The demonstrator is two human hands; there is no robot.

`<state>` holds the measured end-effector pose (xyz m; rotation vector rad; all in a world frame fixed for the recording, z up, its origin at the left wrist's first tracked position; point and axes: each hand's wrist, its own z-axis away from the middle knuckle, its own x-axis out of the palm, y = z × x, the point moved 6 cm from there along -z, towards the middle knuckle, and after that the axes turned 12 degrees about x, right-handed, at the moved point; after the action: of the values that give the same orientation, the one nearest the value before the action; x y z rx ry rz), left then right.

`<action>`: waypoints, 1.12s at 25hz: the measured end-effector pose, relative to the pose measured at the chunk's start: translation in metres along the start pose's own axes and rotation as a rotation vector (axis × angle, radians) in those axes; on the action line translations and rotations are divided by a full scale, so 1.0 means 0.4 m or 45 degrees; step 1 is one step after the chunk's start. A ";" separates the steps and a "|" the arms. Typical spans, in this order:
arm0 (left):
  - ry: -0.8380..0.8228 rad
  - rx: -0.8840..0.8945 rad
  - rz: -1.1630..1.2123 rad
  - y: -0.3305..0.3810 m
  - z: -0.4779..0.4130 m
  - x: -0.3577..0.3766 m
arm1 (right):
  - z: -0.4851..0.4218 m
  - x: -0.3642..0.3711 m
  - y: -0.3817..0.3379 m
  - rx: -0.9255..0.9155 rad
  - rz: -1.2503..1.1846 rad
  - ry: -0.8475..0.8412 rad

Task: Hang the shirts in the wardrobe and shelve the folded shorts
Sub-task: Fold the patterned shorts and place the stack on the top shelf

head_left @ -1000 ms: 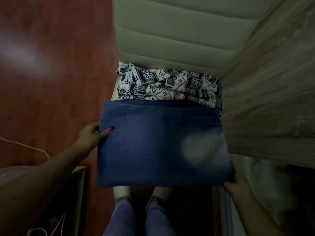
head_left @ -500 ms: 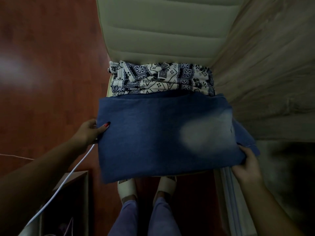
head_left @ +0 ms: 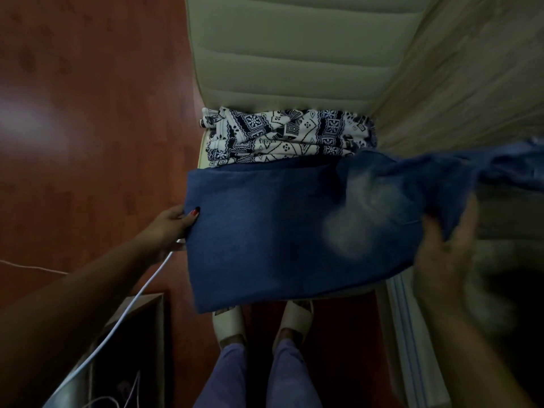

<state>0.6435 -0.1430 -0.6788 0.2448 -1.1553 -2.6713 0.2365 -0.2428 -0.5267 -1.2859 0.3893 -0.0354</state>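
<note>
Blue denim shorts (head_left: 279,231) with a pale faded patch lie spread across the front of a beige padded chair seat (head_left: 294,63). My left hand (head_left: 173,223) pinches their left edge, thumb on top. My right hand (head_left: 447,254), blurred, grips the right part of the denim and lifts it, so a flap (head_left: 500,166) stretches up to the right. Behind the denim lies a folded white and navy patterned garment (head_left: 288,135).
A wooden wardrobe panel (head_left: 471,78) rises on the right, close to the chair. Red-brown wooden floor (head_left: 88,113) fills the left. A white cable (head_left: 141,293) runs to a dark box (head_left: 138,348) at the lower left. My feet in pale slippers (head_left: 294,319) stand below the chair.
My right hand has lifted the right end of the denim up and to the right. The left hand keeps its hold on the left edge.
</note>
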 end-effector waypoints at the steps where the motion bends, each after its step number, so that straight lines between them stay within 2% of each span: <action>1: -0.011 -0.016 0.010 0.001 0.002 0.001 | 0.036 0.051 -0.021 -0.144 0.158 -0.067; 3: -0.025 -0.044 0.026 0.002 0.004 -0.001 | 0.110 0.152 -0.012 -0.358 0.434 -0.251; 8: 0.077 0.105 -0.046 -0.001 -0.006 -0.042 | 0.231 0.340 0.253 -0.335 1.219 -1.037; 10: 0.133 0.129 0.068 0.000 0.005 -0.047 | 0.255 0.363 0.304 -0.479 1.251 -1.152; 12: 0.133 0.128 0.143 0.004 0.020 -0.037 | 0.252 0.363 0.310 -0.543 1.202 -1.165; 14: 0.140 0.090 0.088 0.018 0.033 -0.029 | 0.245 0.353 0.292 -0.605 1.177 -1.147; 17: 0.257 0.265 -0.149 0.044 0.039 -0.036 | 0.233 0.330 0.247 -0.747 1.121 -1.066; 19: 0.163 0.391 -0.082 0.052 0.053 -0.015 | 0.220 0.304 0.227 -0.832 1.107 -0.969; 21: -0.028 0.274 0.102 0.023 0.066 0.016 | 0.214 0.281 0.229 -0.882 1.168 -0.912; 22: -0.063 0.174 0.080 0.009 0.067 0.020 | 0.215 0.275 0.237 -0.893 1.230 -0.932; 25: -0.061 0.044 -0.138 -0.017 0.064 0.006 | 0.216 0.260 0.282 -0.844 1.405 -1.113; 27: 0.058 0.122 -0.300 0.011 0.054 -0.009 | 0.200 0.255 0.239 -0.823 1.289 -1.121; 28: 0.145 0.203 -0.422 0.038 0.055 -0.014 | 0.177 0.253 0.198 -0.751 1.166 -1.049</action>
<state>0.6459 -0.1363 -0.6526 0.6603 -1.3989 -2.7939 0.3376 -0.1785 -0.6117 -1.4507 0.2359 1.4245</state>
